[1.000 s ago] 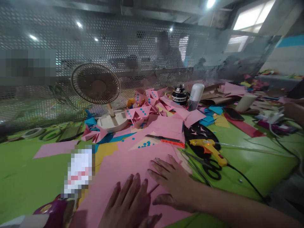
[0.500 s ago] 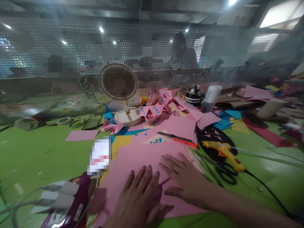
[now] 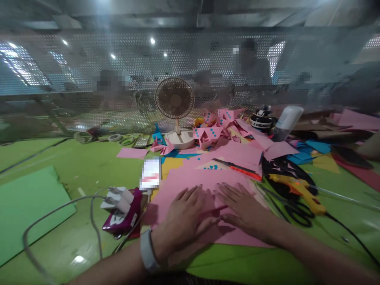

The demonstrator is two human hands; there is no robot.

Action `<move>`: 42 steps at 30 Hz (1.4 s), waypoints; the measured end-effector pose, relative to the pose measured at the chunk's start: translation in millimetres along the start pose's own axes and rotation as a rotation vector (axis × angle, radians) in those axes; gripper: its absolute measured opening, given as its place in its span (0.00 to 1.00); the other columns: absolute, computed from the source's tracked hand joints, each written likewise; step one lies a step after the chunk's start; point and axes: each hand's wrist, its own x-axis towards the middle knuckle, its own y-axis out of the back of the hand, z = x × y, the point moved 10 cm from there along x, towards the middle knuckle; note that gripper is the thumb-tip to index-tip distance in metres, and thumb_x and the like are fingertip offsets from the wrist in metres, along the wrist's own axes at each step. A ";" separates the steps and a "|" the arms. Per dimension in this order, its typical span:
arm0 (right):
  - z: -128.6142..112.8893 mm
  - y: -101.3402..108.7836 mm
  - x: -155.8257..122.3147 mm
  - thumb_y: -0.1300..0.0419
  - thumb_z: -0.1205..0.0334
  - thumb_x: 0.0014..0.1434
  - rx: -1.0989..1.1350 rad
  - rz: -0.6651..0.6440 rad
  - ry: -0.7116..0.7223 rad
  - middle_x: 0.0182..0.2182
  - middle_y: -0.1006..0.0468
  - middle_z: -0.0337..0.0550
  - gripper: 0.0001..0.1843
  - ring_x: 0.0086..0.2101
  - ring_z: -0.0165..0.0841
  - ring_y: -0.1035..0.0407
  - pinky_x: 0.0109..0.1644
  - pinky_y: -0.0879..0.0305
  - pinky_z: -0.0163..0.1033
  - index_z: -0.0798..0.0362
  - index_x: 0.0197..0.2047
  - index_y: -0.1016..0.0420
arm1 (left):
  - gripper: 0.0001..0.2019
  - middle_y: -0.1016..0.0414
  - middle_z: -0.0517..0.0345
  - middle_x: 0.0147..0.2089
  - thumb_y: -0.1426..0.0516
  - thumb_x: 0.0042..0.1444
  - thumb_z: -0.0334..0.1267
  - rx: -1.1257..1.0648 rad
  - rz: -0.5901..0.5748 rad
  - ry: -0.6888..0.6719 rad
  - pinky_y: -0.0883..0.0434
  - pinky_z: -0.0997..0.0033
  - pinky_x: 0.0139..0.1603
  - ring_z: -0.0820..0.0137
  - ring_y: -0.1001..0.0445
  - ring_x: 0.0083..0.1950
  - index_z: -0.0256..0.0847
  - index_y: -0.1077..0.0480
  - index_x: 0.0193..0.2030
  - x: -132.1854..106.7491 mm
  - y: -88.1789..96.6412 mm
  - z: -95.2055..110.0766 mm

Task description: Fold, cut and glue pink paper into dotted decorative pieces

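Note:
A large sheet of pink paper [image 3: 175,186] lies on the green table in front of me. My left hand [image 3: 185,215], with a grey band on its wrist, rests palm down on the sheet, fingers stretched forward. Beside it my right hand [image 3: 242,209] also lies flat on the paper, fingers spread, angled in from the right. Both hands are open, their thumbs pointing toward each other. Just past the fingertips are small blue paper squares [image 3: 212,168] and a red-handled cutter knife [image 3: 245,172]. Black-handled scissors [image 3: 299,211] lie right of my right hand.
A yellow glue gun [image 3: 299,190] with its cable is at right. Folded pink paper pieces [image 3: 208,136] are heaped by a small fan [image 3: 175,99]. At left are a purple power strip [image 3: 124,217] with plugs, a phone [image 3: 151,173] and a green board [image 3: 32,209].
The camera view has turned left, so objects appear further right. My left hand has shifted forward over the pink sheet, closer to my right hand, and its wrist band now shows.

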 end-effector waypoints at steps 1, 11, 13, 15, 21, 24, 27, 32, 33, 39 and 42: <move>0.5 -0.6 0.1 0.60 0.39 0.61 0.000 -0.004 0.000 0.66 0.54 0.45 0.36 0.64 0.41 0.61 0.64 0.63 0.58 0.48 0.67 0.57 | 0.33 0.43 0.44 0.64 0.58 0.60 0.59 0.002 0.005 -0.013 0.41 0.53 0.61 0.58 0.43 0.64 0.36 0.44 0.63 0.9 0.2 0.2; -6.9 8.0 0.2 0.63 0.37 0.60 0.029 -0.054 -0.026 0.65 0.54 0.49 0.39 0.64 0.42 0.63 0.65 0.66 0.57 0.53 0.67 0.55 | 0.31 0.42 0.49 0.64 0.57 0.59 0.59 -0.009 -0.023 -0.106 0.42 0.52 0.61 0.58 0.44 0.64 0.43 0.43 0.63 -1.5 -13.1 6.6; -8.3 10.3 -0.3 0.64 0.37 0.61 0.053 -0.059 -0.019 0.66 0.55 0.49 0.39 0.64 0.40 0.64 0.65 0.67 0.55 0.53 0.67 0.55 | 0.31 0.42 0.47 0.64 0.56 0.59 0.59 -0.013 -0.036 -0.101 0.41 0.52 0.61 0.57 0.43 0.64 0.42 0.42 0.62 -1.0 -15.0 6.1; -9.1 12.2 -0.9 0.64 0.37 0.61 0.082 -0.060 -0.013 0.66 0.57 0.50 0.39 0.65 0.39 0.66 0.66 0.68 0.53 0.54 0.67 0.56 | 0.32 0.43 0.46 0.64 0.56 0.58 0.60 -0.014 -0.052 -0.091 0.41 0.51 0.61 0.56 0.43 0.64 0.41 0.43 0.62 -0.1 -17.3 4.6; -14.2 13.5 -2.1 0.63 0.37 0.60 0.134 -0.073 0.032 0.66 0.61 0.51 0.41 0.65 0.38 0.69 0.67 0.70 0.49 0.55 0.68 0.61 | 0.33 0.45 0.47 0.66 0.56 0.58 0.60 0.004 -0.081 -0.079 0.42 0.50 0.61 0.55 0.45 0.65 0.43 0.45 0.64 0.8 -22.4 0.8; -15.5 12.7 -2.6 0.64 0.36 0.60 0.120 -0.076 0.040 0.66 0.61 0.53 0.42 0.65 0.39 0.70 0.66 0.72 0.52 0.56 0.68 0.61 | 0.33 0.46 0.47 0.66 0.56 0.58 0.60 0.033 -0.109 -0.081 0.42 0.50 0.61 0.55 0.46 0.65 0.42 0.45 0.64 0.3 -25.3 0.8; -15.6 11.2 -3.8 0.64 0.36 0.60 0.109 -0.073 0.039 0.66 0.61 0.53 0.42 0.65 0.40 0.70 0.66 0.72 0.55 0.56 0.68 0.62 | 0.33 0.47 0.46 0.66 0.56 0.58 0.60 0.040 -0.119 -0.091 0.42 0.50 0.62 0.55 0.47 0.66 0.42 0.45 0.64 -1.0 -25.9 2.7; -14.5 7.3 -6.0 0.61 0.37 0.60 0.083 -0.040 0.052 0.66 0.60 0.52 0.40 0.65 0.43 0.67 0.65 0.70 0.57 0.53 0.68 0.60 | 0.34 0.47 0.47 0.66 0.56 0.58 0.60 0.004 -0.094 -0.072 0.42 0.50 0.62 0.56 0.46 0.65 0.43 0.47 0.65 -2.9 -21.4 2.9; -14.4 7.2 -6.1 0.61 0.37 0.60 0.077 -0.029 0.056 0.66 0.60 0.51 0.40 0.64 0.43 0.66 0.65 0.69 0.58 0.52 0.68 0.60 | 0.33 0.47 0.47 0.66 0.56 0.58 0.60 -0.005 -0.092 -0.066 0.42 0.50 0.62 0.56 0.46 0.65 0.43 0.48 0.65 -3.1 -20.7 2.7; -16.6 5.9 -6.2 0.59 0.38 0.60 0.048 -0.038 0.053 0.65 0.55 0.52 0.40 0.64 0.45 0.63 0.65 0.64 0.59 0.53 0.67 0.56 | 0.33 0.47 0.49 0.67 0.56 0.58 0.60 -0.036 -0.115 -0.060 0.44 0.49 0.62 0.55 0.48 0.66 0.45 0.48 0.65 -5.6 -21.8 3.6; -18.3 3.9 -5.5 0.60 0.37 0.59 0.025 -0.072 0.047 0.65 0.56 0.52 0.40 0.64 0.45 0.64 0.64 0.63 0.60 0.54 0.67 0.55 | 0.34 0.48 0.48 0.67 0.56 0.57 0.61 -0.046 -0.140 -0.052 0.44 0.48 0.62 0.54 0.47 0.66 0.44 0.48 0.65 -6.7 -22.8 3.7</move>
